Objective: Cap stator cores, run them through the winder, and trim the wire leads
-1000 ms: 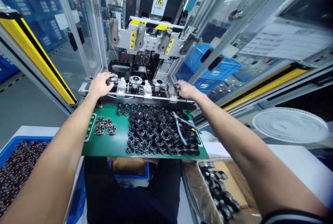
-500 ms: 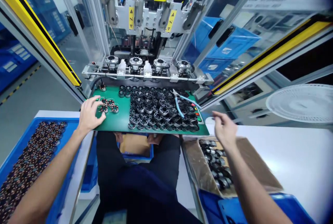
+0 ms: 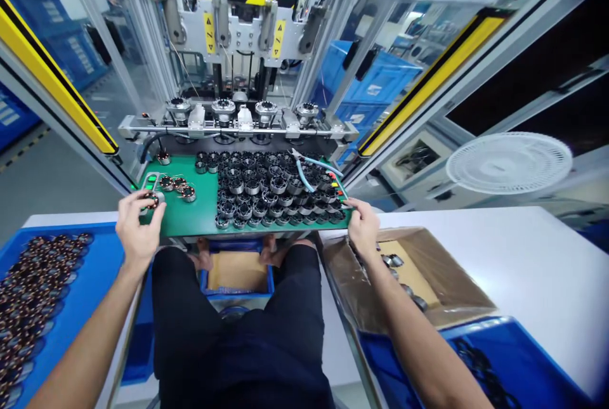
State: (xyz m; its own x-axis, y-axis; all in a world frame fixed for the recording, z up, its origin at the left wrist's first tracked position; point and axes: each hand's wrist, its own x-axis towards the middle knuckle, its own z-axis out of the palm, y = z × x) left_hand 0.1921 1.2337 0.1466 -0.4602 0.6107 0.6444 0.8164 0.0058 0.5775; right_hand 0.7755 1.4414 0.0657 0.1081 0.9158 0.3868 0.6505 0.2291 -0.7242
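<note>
Between the thumb and fingers of my left hand (image 3: pixel 140 225) is a copper-wound ring (image 3: pixel 153 200), at the left edge of the green board (image 3: pixel 200 212). Several similar wound rings (image 3: pixel 188 193) lie just beyond it. My right hand (image 3: pixel 363 222) is closed at the board's right edge, beside a thin light-coloured tool or strand; what its fingers pinch is too small to make out. Stacked black rings (image 3: pixel 271 187) cover the board's middle and right. Blue-handled cutters (image 3: pixel 304 171) rest on top of them.
Behind the board stands a machine with four ring holders (image 3: pixel 223 111). A blue tray (image 3: pixel 102 241) of wound rings is at left. At right are an open cardboard box (image 3: pixel 457 276), a blue bin (image 3: pixel 518 339) and a white fan (image 3: pixel 509 163).
My left hand has taken hold of one wound ring and drawn it toward the board's left edge. My right hand has moved in to the board's right edge. The view has shifted.
</note>
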